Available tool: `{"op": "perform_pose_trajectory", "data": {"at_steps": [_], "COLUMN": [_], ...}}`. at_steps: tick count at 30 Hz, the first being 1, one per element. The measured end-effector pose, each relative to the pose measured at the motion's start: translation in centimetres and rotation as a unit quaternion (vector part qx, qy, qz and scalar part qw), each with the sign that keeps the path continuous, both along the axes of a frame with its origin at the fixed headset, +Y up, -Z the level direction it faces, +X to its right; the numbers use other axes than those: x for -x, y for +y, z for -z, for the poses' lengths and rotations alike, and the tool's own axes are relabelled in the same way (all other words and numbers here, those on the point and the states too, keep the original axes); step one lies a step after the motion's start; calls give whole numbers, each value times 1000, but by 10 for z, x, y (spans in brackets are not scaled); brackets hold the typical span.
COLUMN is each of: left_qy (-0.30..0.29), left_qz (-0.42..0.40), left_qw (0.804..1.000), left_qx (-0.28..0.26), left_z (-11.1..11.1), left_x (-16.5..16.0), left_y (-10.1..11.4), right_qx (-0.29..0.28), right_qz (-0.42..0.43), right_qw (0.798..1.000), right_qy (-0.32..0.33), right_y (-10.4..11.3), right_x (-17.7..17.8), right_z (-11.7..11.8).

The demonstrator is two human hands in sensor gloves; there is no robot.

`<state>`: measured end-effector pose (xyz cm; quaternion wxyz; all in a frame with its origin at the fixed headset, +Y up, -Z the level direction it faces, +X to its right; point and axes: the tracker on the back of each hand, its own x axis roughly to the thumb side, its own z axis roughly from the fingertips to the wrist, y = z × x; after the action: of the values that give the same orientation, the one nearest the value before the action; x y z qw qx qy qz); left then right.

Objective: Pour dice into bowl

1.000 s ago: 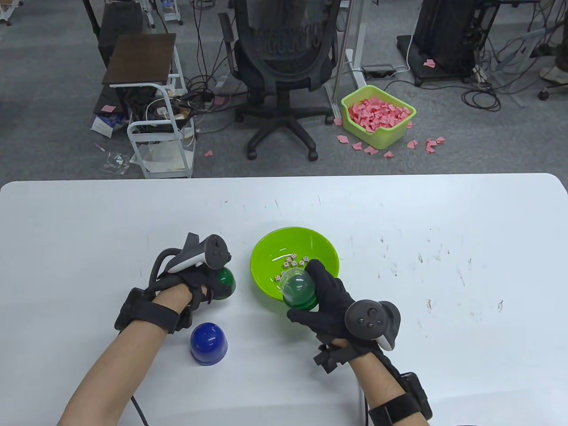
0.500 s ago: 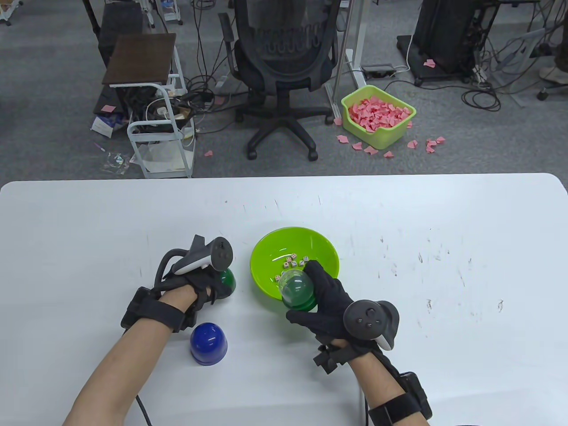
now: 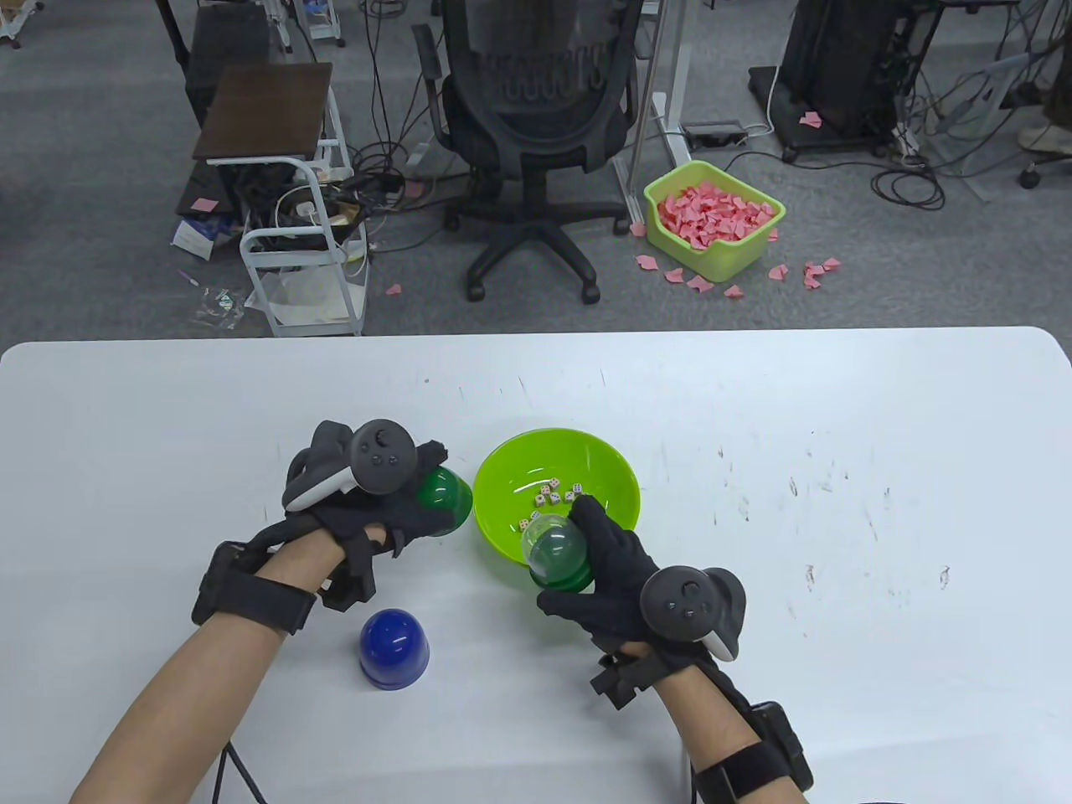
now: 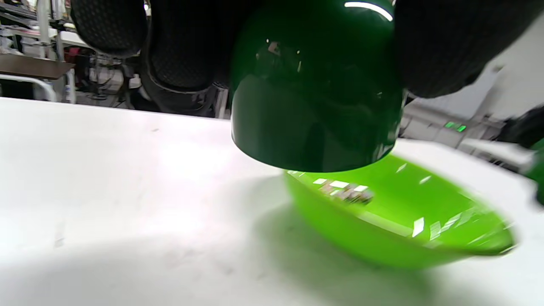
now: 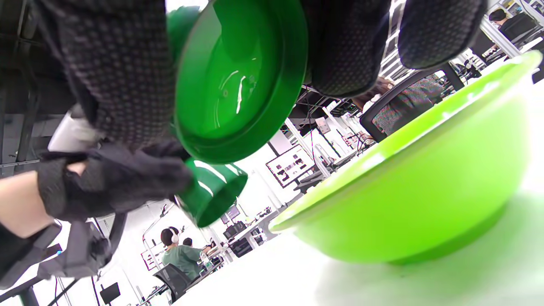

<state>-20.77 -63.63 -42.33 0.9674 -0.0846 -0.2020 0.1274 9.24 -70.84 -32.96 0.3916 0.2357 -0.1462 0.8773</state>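
Right hand (image 3: 624, 569): grips a green cup (image 3: 555, 553) on its side over the bowl's near rim, at lower centre of the table view, mouth turned away from the bowl. The right wrist view shows its inside bare, so it looks emptied.
Left hand (image 3: 368, 502): holds a dark green cup (image 3: 444, 494) from above, just left of the bowl. The left wrist view shows it lifted off the bench (image 3: 837, 419), mouth down and just above the rim. Whether dice are inside, I cannot tell.
Bowl (image 3: 624, 490): lime green, centre of the bench, both cups close so dice drop in, not on the bench.
Dice (image 3: 553, 492): a small cluster lies on the bowl's floor.
Blue cup (image 3: 394, 638): stands mouth down at lower left, apart from both hands, untouched.
Stage: one pour looks done; probably the left cup is next.
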Motion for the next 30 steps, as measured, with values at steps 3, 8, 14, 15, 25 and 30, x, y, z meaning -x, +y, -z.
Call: {"op": "perform_pose_trajectory", "data": {"at_steps": [3, 8, 14, 15, 25, 30], "left_qy": [-22, -60, -98, -101, -125, -128], "left_qz": [-42, -77, -75, -74, -64, -64], "left_qw": [999, 995, 992, 992, 990, 990], "left_qx": [-9, -11, -12, -11, 8, 8], "left_z": [-10, -26, -41, -41, -45, -46], "left_x": [-7, -23, -51, -54, -88, -94], "left_y": [18, 32, 28, 27, 9, 8], "right_qx": [3, 7, 7, 7, -7, -33], "right_qz": [-4, -13, -14, -13, 6, 7], "right_qw": [1000, 1000, 1000, 1000, 1000, 999], "right_qy": [1, 1, 4, 4, 2, -3], "right_y": [-1, -3, -4, -4, 1, 5], "right_x": [2, 4, 7, 7, 4, 2], "right_z": [0, 0, 0, 0, -2, -4]}}
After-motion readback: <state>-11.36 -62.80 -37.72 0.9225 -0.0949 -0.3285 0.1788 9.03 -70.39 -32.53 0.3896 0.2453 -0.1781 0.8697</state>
